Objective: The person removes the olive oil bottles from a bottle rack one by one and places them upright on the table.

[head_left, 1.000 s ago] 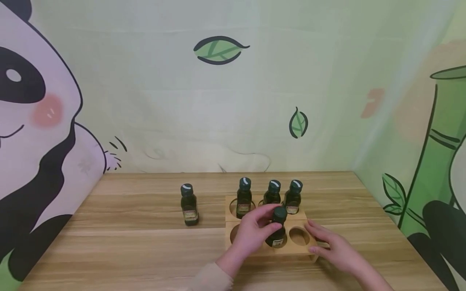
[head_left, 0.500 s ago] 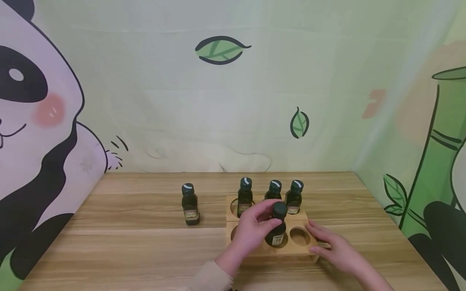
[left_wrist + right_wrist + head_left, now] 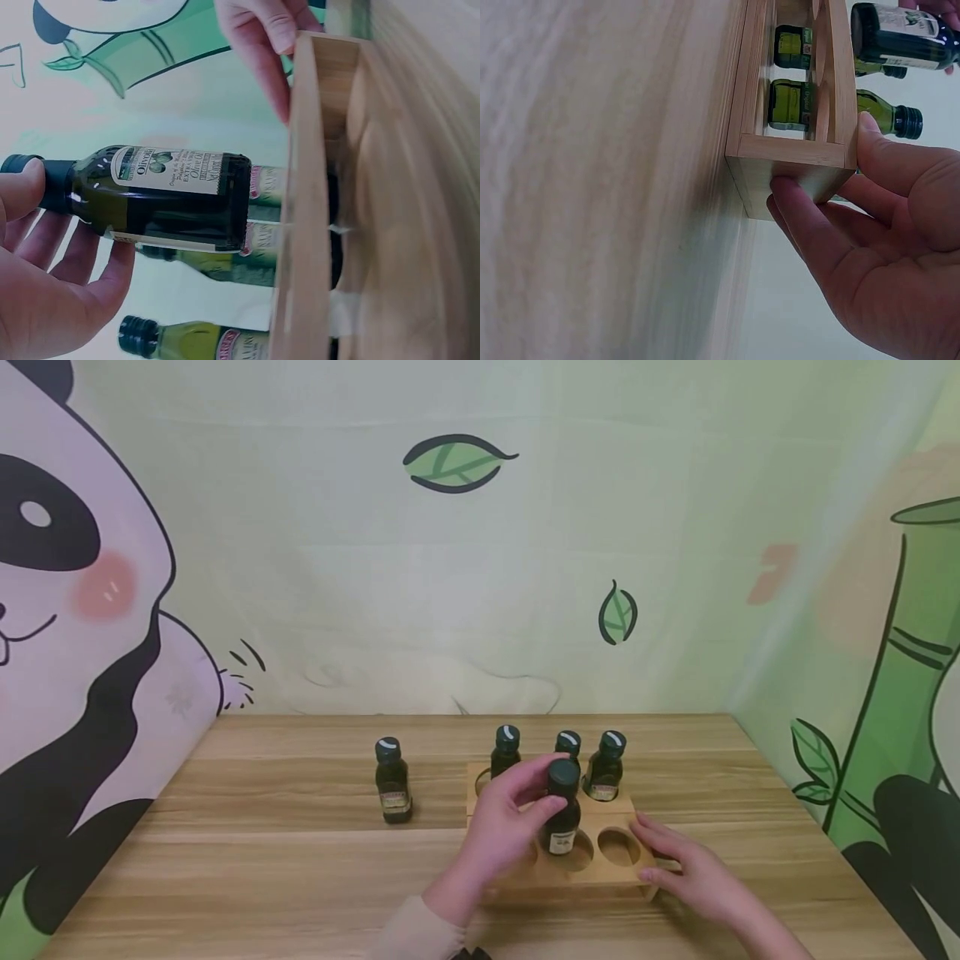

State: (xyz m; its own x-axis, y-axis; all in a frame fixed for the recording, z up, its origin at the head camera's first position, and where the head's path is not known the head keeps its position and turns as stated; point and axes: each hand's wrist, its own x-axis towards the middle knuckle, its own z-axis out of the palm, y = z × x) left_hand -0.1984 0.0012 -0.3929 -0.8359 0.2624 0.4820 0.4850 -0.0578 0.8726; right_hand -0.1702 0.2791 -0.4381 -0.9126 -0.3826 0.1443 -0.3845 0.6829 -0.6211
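Note:
My left hand (image 3: pixel 498 822) pinches a small dark olive oil bottle (image 3: pixel 562 818) near its cap, thumb on one side and fingers on the other. In the left wrist view that bottle (image 3: pixel 165 199) shows a pale label, and its base stands clear of the wooden rack (image 3: pixel 304 172). It hangs over the front row of round holes in the rack (image 3: pixel 622 878). My right hand (image 3: pixel 693 872) grips the rack's right end; the right wrist view has the thumb (image 3: pixel 877 142) at the top board and fingers against the end panel (image 3: pixel 795 176).
Three similar bottles stand in the rack's back row: a left one (image 3: pixel 507 743), a middle one (image 3: pixel 567 742) partly hidden by the held bottle, and a right one (image 3: pixel 603 772). Another bottle (image 3: pixel 393 785) stands on the table (image 3: pixel 300 860) left of the rack. A printed cloth (image 3: pixel 337 568) hangs behind.
My left hand has raised the bottle out of the front middle hole and shifted it slightly left. The right hand has stayed on the rack's end.

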